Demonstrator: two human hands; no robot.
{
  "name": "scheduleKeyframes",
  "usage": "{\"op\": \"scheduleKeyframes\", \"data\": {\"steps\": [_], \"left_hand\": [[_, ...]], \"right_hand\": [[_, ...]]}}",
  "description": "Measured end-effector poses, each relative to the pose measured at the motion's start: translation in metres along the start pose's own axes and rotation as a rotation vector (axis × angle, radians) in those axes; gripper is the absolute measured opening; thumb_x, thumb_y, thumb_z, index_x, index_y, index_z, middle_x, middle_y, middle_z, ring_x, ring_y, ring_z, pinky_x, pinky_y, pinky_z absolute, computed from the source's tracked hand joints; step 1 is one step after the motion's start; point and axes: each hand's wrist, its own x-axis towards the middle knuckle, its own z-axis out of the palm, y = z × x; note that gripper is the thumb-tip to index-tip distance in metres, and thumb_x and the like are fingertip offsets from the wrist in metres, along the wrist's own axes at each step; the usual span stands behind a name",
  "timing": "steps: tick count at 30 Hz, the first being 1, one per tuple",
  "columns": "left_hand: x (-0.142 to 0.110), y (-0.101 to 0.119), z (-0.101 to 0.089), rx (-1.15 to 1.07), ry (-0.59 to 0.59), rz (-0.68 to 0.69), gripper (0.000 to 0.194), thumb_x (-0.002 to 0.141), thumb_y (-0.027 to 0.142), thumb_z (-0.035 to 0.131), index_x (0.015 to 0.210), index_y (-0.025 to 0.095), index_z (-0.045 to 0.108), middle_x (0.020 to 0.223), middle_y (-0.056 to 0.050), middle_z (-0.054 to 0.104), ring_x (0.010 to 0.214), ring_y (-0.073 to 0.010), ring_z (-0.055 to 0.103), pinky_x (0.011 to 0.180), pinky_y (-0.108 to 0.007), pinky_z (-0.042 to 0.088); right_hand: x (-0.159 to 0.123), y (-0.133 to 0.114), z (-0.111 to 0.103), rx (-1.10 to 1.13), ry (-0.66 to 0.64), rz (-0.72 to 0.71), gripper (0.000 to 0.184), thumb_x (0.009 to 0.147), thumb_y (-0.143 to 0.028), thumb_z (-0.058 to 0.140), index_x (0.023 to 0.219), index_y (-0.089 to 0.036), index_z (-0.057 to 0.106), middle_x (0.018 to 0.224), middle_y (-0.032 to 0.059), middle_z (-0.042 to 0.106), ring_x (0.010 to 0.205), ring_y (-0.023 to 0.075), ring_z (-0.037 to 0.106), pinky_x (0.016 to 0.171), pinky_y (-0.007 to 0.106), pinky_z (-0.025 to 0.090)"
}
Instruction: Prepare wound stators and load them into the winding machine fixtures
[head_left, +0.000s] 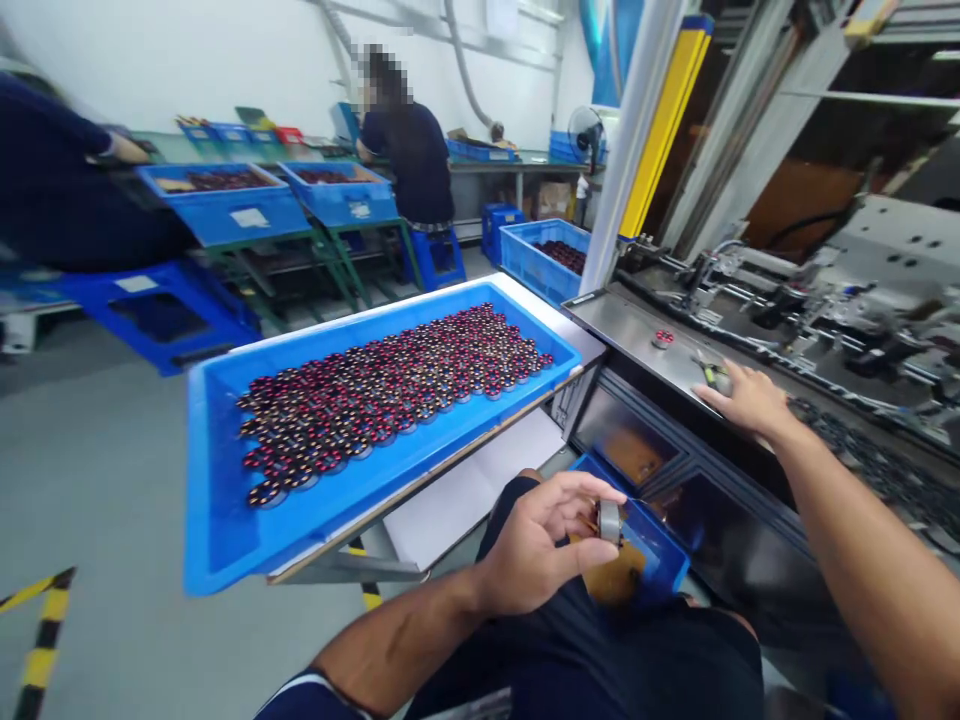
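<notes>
My left hand (551,540), above my lap, pinches a small round motor stator (609,522) between thumb and fingers; its grey metal rim faces right. Out at the right, my right hand (746,398) is closed around a small tool (718,377) with black and yellow-green handles, at the metal bench top. The tool looks like small cutters, but blur hides its exact kind. Just beyond it, a single stator with a red top (663,339) sits on the bench. To my left, a large blue tray (225,540) holds many stators (405,385) with red, black and copper-coloured tops.
A machine with metal fixtures (787,290) lines the back of the bench (626,325). Dark small parts (885,470) lie at its right. A blue bin (660,545) stands below my hands. A yellow post (667,125) rises behind. Two people (412,150) sit at farther tables.
</notes>
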Motion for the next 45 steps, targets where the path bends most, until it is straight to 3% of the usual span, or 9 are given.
{"op": "scheduleKeyframes", "data": {"steps": [8,14,17,19,21,23,28,36,45], "left_hand": [[0.004,-0.014,-0.019,0.021,0.138,0.275,0.045,0.081,0.009,0.077,0.118,0.023,0.055,0.123,-0.009,0.071,0.099,-0.0142,0.072,0.086,-0.027,0.059],[0.002,-0.014,-0.011,0.147,0.112,0.379,0.039,0.084,0.011,0.075,0.117,0.022,0.056,0.128,-0.012,0.067,0.1,-0.015,0.072,0.083,-0.026,0.06],[-0.001,-0.01,-0.011,0.297,0.117,0.449,0.035,0.084,0.013,0.075,0.115,0.019,0.061,0.126,-0.016,0.067,0.108,-0.0212,0.07,0.08,-0.028,0.062],[-0.002,-0.008,-0.011,0.427,0.128,0.511,0.032,0.083,0.014,0.076,0.113,0.019,0.066,0.124,-0.016,0.069,0.114,-0.0235,0.068,0.083,-0.031,0.062],[-0.002,-0.007,-0.008,0.515,0.129,0.555,0.032,0.083,0.015,0.077,0.114,0.02,0.069,0.123,-0.014,0.07,0.114,-0.0232,0.068,0.085,-0.032,0.062],[-0.001,-0.008,-0.003,0.532,0.121,0.551,0.034,0.083,0.017,0.077,0.116,0.02,0.069,0.122,-0.014,0.07,0.113,-0.0227,0.068,0.081,-0.03,0.062],[-0.001,-0.019,0.022,0.446,0.044,0.47,0.035,0.082,0.014,0.077,0.115,0.019,0.07,0.12,-0.015,0.069,0.109,-0.0224,0.068,0.075,-0.026,0.063],[-0.01,-0.025,0.058,0.355,-0.088,0.331,0.037,0.076,0.004,0.076,0.111,0.017,0.071,0.116,-0.014,0.069,0.099,-0.019,0.071,0.074,-0.023,0.062],[-0.015,-0.017,0.064,0.421,-0.087,0.31,0.027,0.076,0.009,0.077,0.102,0.015,0.073,0.111,-0.015,0.073,0.095,-0.0198,0.072,0.074,-0.025,0.063]], "right_hand": [[0.006,0.01,0.011,0.023,-0.107,-0.054,0.053,0.094,-0.041,0.058,0.129,-0.002,0.062,0.126,0.0366,0.059,0.124,0.0411,0.054,0.097,0.051,0.038],[-0.012,-0.003,-0.02,0.218,-0.005,0.03,0.049,0.096,-0.043,0.051,0.116,-0.002,0.07,0.104,0.0257,0.07,0.106,0.0336,0.065,0.091,0.045,0.044],[-0.069,-0.021,-0.037,0.412,0.088,0.065,0.054,0.101,-0.049,0.039,0.135,-0.012,0.058,0.107,0.0183,0.072,0.096,0.0268,0.07,0.084,0.039,0.051],[-0.128,-0.04,-0.038,0.697,0.02,0.025,0.046,0.094,-0.049,0.056,0.13,-0.021,0.06,0.103,0.0128,0.073,0.09,0.0251,0.072,0.079,0.034,0.056],[-0.194,-0.062,-0.03,0.86,-0.179,-0.019,0.034,0.087,-0.043,0.068,0.115,-0.023,0.068,0.096,0.0082,0.074,0.086,0.0236,0.071,0.075,0.03,0.058],[-0.254,-0.083,-0.015,0.973,-0.289,-0.016,0.037,0.087,-0.04,0.068,0.118,-0.022,0.069,0.088,0.006,0.074,0.079,0.022,0.073,0.072,0.03,0.061],[-0.337,-0.106,0.01,1.099,-0.19,0.079,0.052,0.083,-0.028,0.072,0.134,-0.023,0.062,0.099,0.0082,0.077,0.087,0.0231,0.077,0.079,0.029,0.063],[-0.358,-0.092,-0.003,0.862,0.025,-0.042,0.064,0.087,-0.021,0.067,0.147,-0.028,0.047,0.122,0.0111,0.073,0.107,0.0263,0.073,0.089,0.037,0.063],[-0.349,-0.097,-0.005,0.854,0.078,-0.163,0.065,0.085,-0.014,0.061,0.148,-0.028,0.048,0.122,0.0083,0.072,0.099,0.0238,0.075,0.084,0.032,0.064]]}}
